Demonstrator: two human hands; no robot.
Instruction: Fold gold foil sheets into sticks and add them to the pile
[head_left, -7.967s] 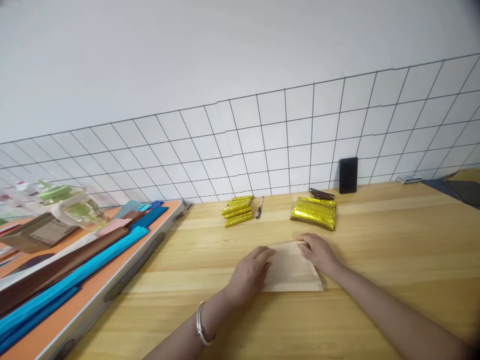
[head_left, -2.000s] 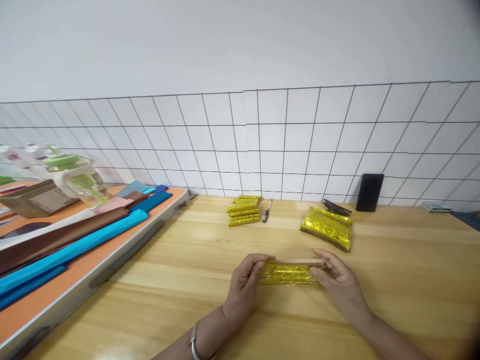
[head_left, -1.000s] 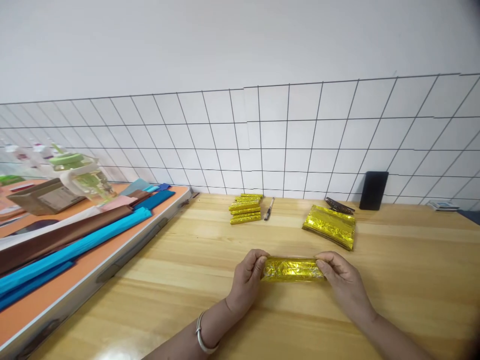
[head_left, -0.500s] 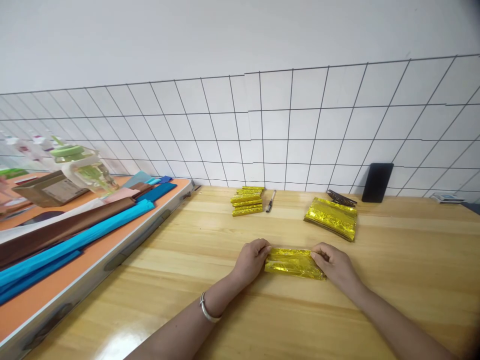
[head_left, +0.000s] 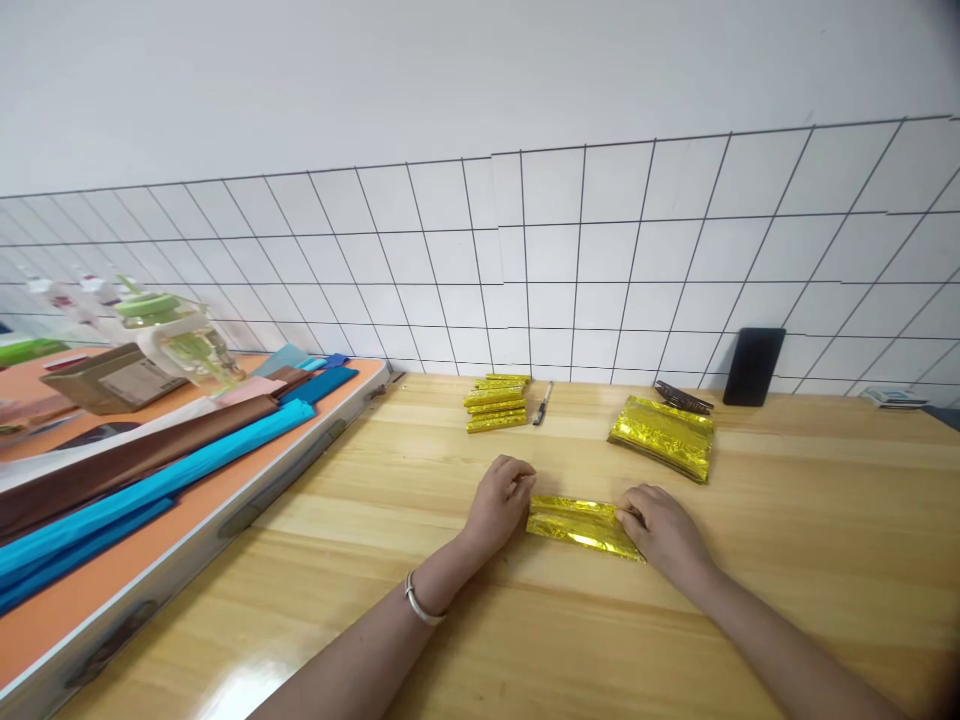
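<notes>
A folded strip of shiny gold foil (head_left: 581,527) lies on the wooden table in front of me. At its left end is my left hand (head_left: 504,505), fingers bent and slightly raised, the thumb a little apart from the index finger; nothing shows between them. My right hand (head_left: 660,530) pinches the foil's right end between thumb and fingers. Farther back, several narrow gold foil rolls (head_left: 496,402) lie in a row. To the right rests a stack of flat gold foil pieces (head_left: 664,437).
A pen (head_left: 543,404) lies beside the rolls. Behind the stack is a dark clip-like object (head_left: 682,397); a black phone-like slab (head_left: 754,366) leans on the tiled wall. At left, an orange-topped surface (head_left: 225,500) bears blue and brown sheets, a cardboard box (head_left: 124,378) and a bottle (head_left: 184,340).
My left fingers have lifted off the foil's left end and loosened. My right hand keeps its pinch, with the foil shifted slightly left. The view has turned a little.
</notes>
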